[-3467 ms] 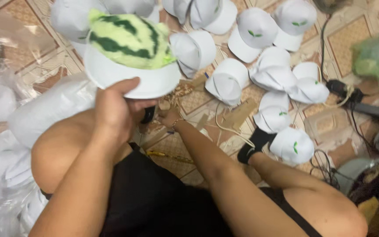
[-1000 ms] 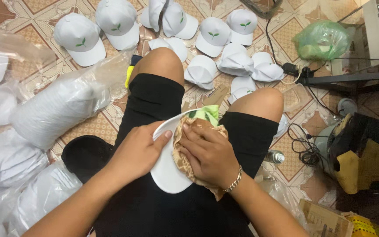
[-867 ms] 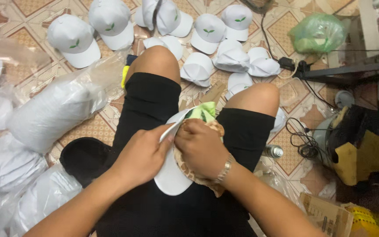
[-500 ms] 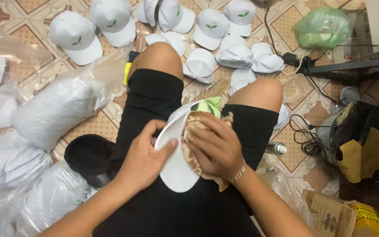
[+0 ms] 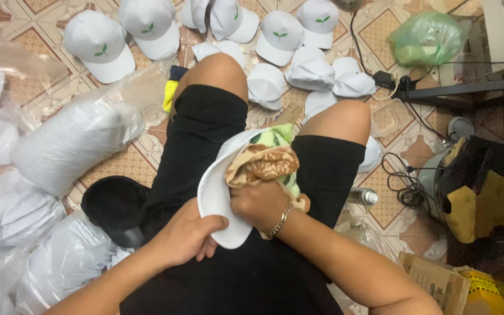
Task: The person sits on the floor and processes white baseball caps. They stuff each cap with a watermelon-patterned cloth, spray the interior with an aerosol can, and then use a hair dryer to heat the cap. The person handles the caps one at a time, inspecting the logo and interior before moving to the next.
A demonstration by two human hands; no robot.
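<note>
We hold a white cap (image 5: 220, 192) upside down on our lap, between our thighs. Our left hand (image 5: 189, 234) grips the brim at its near edge, thumb over the top. Our right hand (image 5: 259, 203) is closed on a brown patterned cloth (image 5: 263, 165) pressed into the crown of the cap, with green fabric (image 5: 276, 137) bulging out just beyond it.

Near the cap, to its left, a black cap (image 5: 112, 207) lies on the tiled floor (image 5: 118, 166), hemmed in by clear plastic bags of stacked white caps (image 5: 68, 146). To the cap's right lie a small spray can (image 5: 363, 196) and a tangle of black cables (image 5: 406, 189), then a brown cardboard box (image 5: 436, 283) and a black and yellow bundle (image 5: 485, 192).

Beyond our knees, loose white caps with small green leaf marks (image 5: 97, 46) cover the floor. Far right of them sits a knotted green plastic bag (image 5: 427, 38)
</note>
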